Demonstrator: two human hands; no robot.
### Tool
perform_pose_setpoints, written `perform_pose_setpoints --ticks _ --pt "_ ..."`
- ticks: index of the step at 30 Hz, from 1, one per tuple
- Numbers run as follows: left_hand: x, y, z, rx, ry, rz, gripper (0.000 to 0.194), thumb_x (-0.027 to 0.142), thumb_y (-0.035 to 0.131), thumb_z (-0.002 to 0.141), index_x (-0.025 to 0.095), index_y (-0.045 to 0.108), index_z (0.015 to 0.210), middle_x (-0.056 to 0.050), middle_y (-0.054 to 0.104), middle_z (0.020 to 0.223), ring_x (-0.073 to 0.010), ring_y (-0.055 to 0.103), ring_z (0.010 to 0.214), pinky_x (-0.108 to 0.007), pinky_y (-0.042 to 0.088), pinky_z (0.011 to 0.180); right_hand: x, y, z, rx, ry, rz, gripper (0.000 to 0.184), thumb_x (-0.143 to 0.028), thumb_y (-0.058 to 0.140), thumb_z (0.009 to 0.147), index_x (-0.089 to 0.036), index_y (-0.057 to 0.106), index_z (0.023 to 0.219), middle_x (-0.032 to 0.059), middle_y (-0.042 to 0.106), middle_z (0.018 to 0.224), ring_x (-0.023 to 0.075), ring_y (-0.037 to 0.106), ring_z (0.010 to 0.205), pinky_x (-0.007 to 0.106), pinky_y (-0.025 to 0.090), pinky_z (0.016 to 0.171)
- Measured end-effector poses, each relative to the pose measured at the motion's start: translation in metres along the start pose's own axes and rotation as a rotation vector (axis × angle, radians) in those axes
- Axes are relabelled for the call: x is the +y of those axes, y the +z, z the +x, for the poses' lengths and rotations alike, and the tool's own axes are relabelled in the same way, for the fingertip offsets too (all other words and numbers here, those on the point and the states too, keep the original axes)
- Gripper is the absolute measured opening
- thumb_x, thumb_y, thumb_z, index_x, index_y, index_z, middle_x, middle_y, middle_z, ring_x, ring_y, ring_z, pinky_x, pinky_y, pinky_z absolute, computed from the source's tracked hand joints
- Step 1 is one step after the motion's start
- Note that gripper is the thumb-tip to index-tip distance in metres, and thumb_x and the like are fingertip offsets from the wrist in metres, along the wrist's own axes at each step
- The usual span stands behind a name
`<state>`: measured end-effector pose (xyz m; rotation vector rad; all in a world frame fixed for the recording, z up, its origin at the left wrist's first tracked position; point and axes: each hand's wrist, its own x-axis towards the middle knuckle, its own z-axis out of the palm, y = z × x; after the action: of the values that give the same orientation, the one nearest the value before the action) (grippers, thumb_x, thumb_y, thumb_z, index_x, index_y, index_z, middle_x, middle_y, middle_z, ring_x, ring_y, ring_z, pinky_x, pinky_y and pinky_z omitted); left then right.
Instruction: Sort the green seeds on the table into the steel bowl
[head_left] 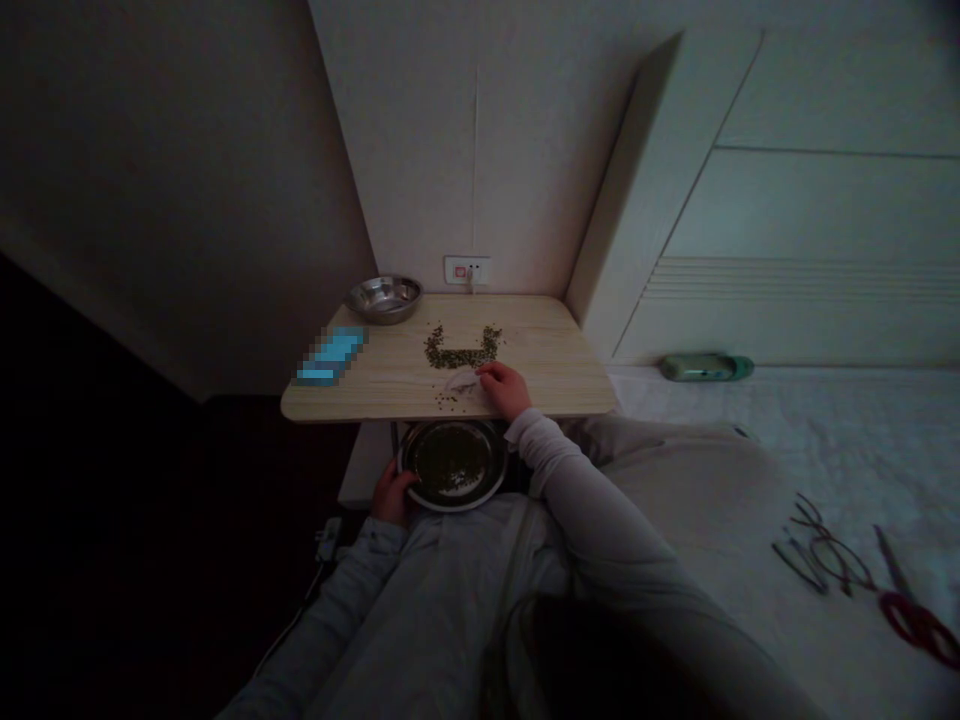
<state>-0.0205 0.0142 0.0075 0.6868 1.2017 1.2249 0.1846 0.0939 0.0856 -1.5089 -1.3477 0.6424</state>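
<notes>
My left hand (391,495) grips the left rim of a round metal plate (452,507), thumb over the edge. The plate rests by my lap, under the table's front edge, with small dark-green beans (446,455) spread in it. Over the light wooden table (360,398), my right hand (506,388) pinches a clear, thin piece (461,379), which looks like plastic; its exact kind is hard to make out. Just beyond it, more green beans (457,357) lie in a U-shaped patch, and a few are scattered near the front edge.
A steel bowl (385,299) stands at the table's back left, with a blurred blue phone-like object (331,356) in front. A wall socket (468,270) sits behind. On the bed at right lie a green bottle (705,367), wire-like pieces (821,550) and red-handled scissors (916,620).
</notes>
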Motion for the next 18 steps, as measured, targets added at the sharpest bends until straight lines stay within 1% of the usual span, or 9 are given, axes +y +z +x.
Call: perform_pose_setpoints --ticks 4,8,13,18 --pt "0.0008 0.0 -0.003 -0.009 -0.026 -0.01 0.055 0.017 0.059 0.049 0.018 0.06 0.104 0.004 0.058 0.054 -0.0135 0.052 0.047 -0.024 0.039 0.042 -0.0041 -0.0013 -0.0018 -0.01 -0.019 -0.063 0.022 -0.025 0.046 0.066 -0.016 0.064 0.074 -0.0032 0.051 0.056 0.011 0.046 0.057 0.023 0.036 0.058" --pt "0.0012 0.0002 -0.0034 0.007 -0.027 -0.011 0.054 0.017 0.059 0.048 0.018 0.06 0.103 0.005 0.057 0.053 -0.0123 0.05 0.044 -0.023 0.036 0.04 -0.0018 -0.0017 -0.001 -0.038 -0.028 -0.051 0.022 -0.025 0.045 0.066 -0.016 0.064 0.074 -0.0032 0.052 0.057 0.0108 0.046 0.058 0.023 0.036 0.058" --pt "0.0026 0.0026 -0.0019 0.036 -0.05 -0.047 0.055 0.015 0.059 0.045 0.017 0.062 0.1 0.003 0.06 0.057 -0.0123 0.052 0.047 -0.022 0.037 0.041 -0.0017 -0.0016 -0.0019 -0.062 -0.027 -0.059 0.021 -0.025 0.045 0.066 -0.016 0.063 0.071 -0.0026 0.053 0.057 0.0109 0.046 0.058 0.023 0.036 0.058" --pt "0.0067 0.0067 -0.0057 0.034 -0.066 -0.079 0.059 0.015 0.058 0.045 0.017 0.06 0.104 0.004 0.059 0.056 -0.0118 0.05 0.045 -0.022 0.034 0.04 -0.0051 -0.0022 -0.0039 -0.096 -0.019 -0.066 0.02 -0.027 0.046 0.066 -0.017 0.062 0.07 -0.0027 0.053 0.058 0.0108 0.047 0.059 0.024 0.036 0.059"
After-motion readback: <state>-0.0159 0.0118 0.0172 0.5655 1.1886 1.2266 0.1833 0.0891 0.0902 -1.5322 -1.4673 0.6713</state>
